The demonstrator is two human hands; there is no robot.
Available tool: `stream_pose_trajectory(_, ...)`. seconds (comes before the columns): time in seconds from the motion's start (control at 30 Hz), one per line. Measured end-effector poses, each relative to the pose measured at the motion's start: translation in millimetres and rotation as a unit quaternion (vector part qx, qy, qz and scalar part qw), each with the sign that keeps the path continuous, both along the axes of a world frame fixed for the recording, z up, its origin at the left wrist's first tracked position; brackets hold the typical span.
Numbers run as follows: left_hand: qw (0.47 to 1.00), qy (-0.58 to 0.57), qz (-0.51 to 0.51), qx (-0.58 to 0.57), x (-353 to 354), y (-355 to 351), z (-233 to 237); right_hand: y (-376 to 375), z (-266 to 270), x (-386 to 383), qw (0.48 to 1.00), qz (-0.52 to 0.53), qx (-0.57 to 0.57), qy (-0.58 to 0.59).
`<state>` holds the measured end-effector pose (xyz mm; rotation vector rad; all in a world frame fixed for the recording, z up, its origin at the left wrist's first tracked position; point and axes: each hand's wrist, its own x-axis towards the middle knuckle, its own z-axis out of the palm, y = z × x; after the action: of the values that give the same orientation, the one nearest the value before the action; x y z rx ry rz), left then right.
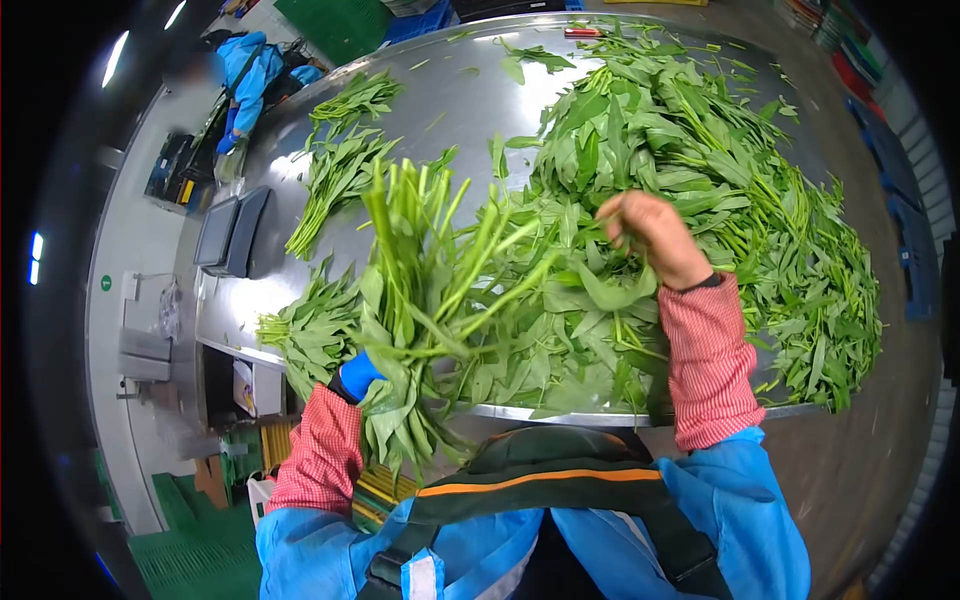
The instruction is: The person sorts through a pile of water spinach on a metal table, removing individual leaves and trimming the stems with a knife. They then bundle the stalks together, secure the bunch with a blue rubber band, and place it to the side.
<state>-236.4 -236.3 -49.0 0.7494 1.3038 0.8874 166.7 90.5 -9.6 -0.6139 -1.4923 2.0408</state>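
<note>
A loose bunch of water spinach (405, 300) stands up in my left hand (360, 376), which wears a blue glove and is closed around it. Its cut stems point up and away, and leaves hang below the hand over the table's near edge. My right hand (648, 232) is bare and slightly blurred, with its fingers curled over the large pile of water spinach (690, 160). Whether a stem lies between those fingers is hidden. Beneath both hands, loose leaves and stems (560, 350) cover the near part of the metal table (465, 95).
Smaller bunches (335, 190) lie along the table's left side, one (310, 325) near the front corner. A dark scale-like device (232, 232) sits at the left edge. A red object (583, 33) lies at the far edge. Another person in blue (245, 75) stands at the far left.
</note>
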Motion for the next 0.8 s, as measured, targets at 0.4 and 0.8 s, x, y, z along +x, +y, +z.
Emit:
stream_pose_trajectory(0.4, 0.995, 0.046, -0.065, 0.051, -44, -2, -48, -69, 16, -81, 0.992, -0.006, 0.034, -0.125)
stream_pose_trajectory(0.8, 0.997, -0.052, 0.061, -0.02, -18, -3, 28, -63, -29, -51, 0.991, -0.019, 0.075, -0.109)
